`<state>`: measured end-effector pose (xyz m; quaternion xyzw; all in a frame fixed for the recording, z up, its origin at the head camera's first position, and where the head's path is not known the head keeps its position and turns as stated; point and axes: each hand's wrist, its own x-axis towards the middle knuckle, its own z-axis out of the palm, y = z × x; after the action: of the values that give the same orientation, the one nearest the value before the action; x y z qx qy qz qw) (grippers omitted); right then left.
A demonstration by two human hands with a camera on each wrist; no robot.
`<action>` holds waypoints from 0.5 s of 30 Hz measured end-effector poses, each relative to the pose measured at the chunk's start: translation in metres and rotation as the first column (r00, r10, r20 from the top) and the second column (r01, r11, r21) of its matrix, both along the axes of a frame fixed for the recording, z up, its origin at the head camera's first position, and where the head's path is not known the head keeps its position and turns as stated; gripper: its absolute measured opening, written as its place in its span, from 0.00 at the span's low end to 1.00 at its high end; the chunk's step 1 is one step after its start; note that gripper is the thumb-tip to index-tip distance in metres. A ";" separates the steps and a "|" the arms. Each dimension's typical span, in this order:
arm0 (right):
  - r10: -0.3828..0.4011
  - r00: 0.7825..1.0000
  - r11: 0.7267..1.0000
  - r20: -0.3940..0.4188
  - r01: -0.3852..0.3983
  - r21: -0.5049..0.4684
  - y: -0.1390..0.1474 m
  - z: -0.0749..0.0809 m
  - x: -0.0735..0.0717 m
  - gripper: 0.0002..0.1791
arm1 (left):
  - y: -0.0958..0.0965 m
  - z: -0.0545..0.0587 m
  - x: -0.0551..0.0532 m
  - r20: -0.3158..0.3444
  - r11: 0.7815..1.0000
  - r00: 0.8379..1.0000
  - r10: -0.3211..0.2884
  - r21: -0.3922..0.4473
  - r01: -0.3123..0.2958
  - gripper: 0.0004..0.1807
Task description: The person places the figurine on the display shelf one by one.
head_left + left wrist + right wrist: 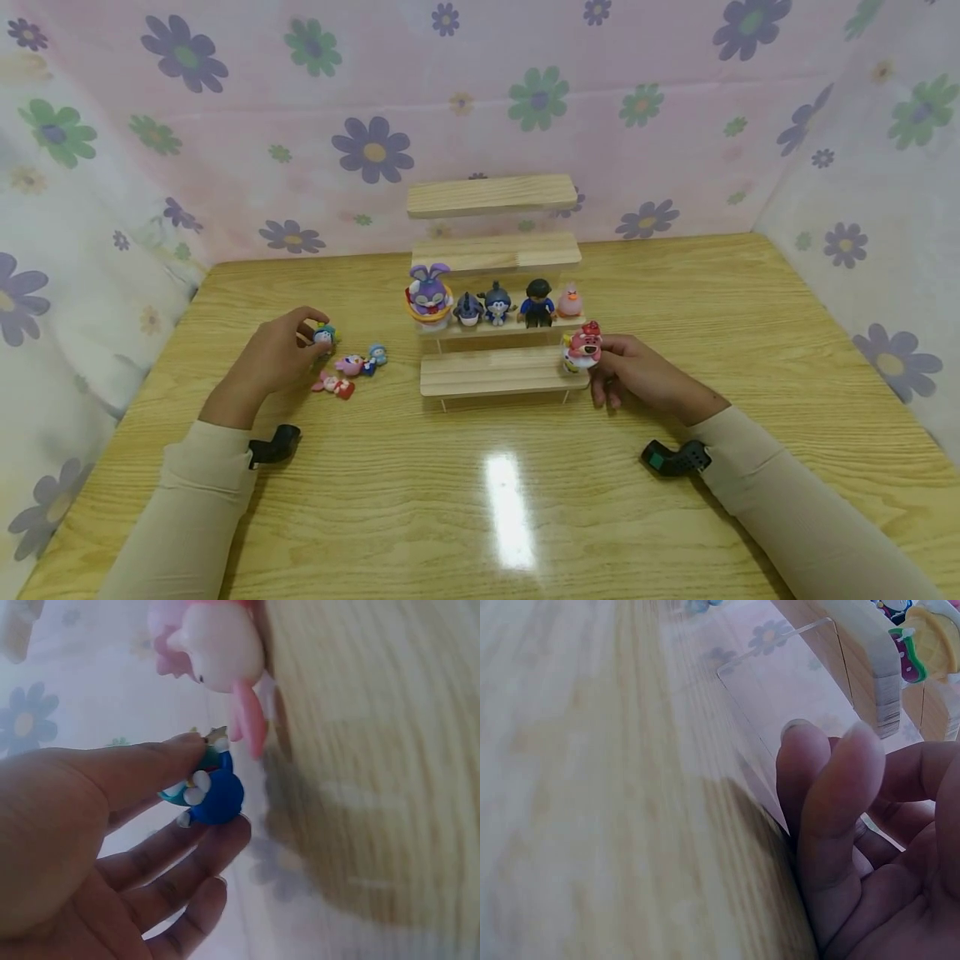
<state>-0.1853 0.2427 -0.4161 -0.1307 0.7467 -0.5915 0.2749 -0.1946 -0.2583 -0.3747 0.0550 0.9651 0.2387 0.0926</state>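
At the left of the table, my left hand pinches a small figurine with a blue body and teal parts between thumb and fingertips. Close by lie several small figurines, among them a pink-and-white one in red, a pink one and a light blue one. On the other side, my right hand holds a pink bear figurine with a white base at the right end of the lowest shelf. Whether its base touches the shelf I cannot tell.
A tiered wooden display stand stands mid-table. Its second tier from the bottom bears a purple rabbit figurine, two dark blue figurines, a black-haired figurine and a pink bird figurine. Flowered cloth hangs behind.
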 end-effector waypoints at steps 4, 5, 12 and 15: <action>0.000 1.000 1.000 0.002 0.000 -0.001 0.001 -0.001 0.000 0.17 | 0.003 0.004 0.002 -0.067 0.999 0.998 0.014 0.039 -0.012 0.24; 0.002 1.000 1.000 0.004 -0.002 -0.001 0.001 -0.001 0.000 0.17 | 0.004 0.005 0.003 -0.085 0.999 0.996 0.018 0.050 -0.014 0.24; 0.010 1.000 1.000 0.011 -0.010 -0.012 0.001 0.000 0.001 0.16 | 0.013 0.015 0.008 -0.220 0.991 0.974 0.053 0.133 -0.024 0.26; 0.007 1.000 1.000 0.003 -0.007 -0.006 0.001 0.000 0.001 0.16 | 0.019 0.022 0.010 -0.275 0.986 0.959 0.068 0.163 -0.023 0.26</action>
<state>-0.1841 0.2436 -0.4164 -0.1333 0.7441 -0.5928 0.2777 -0.1847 -0.2395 -0.3531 0.0732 0.9474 0.3066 -0.0550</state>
